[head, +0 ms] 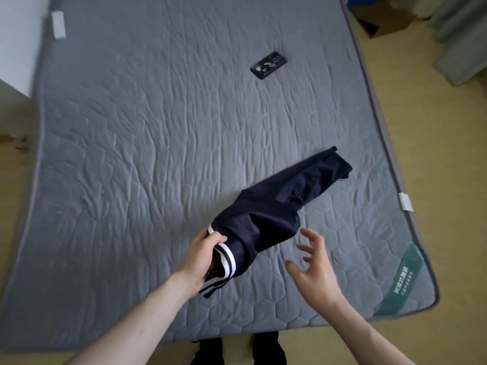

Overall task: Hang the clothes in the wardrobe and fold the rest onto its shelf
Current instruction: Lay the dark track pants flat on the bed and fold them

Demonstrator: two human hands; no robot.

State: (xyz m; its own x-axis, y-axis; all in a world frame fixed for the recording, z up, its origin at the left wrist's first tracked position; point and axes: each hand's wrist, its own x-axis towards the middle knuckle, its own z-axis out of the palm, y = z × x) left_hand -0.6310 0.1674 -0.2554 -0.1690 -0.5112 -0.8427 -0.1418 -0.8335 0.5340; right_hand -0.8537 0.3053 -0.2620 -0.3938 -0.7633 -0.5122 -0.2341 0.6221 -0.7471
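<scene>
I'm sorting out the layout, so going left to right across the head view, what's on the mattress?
White tag → left hand gripping the navy garment → open right hand → white strap.

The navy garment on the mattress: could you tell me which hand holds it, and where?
The left hand grips the navy garment at its white-striped edge; the right hand is open, holding nothing.

Grey quilted mattress [158,127] on tan floor [448,180]; phone [268,65] lying on it.
</scene>
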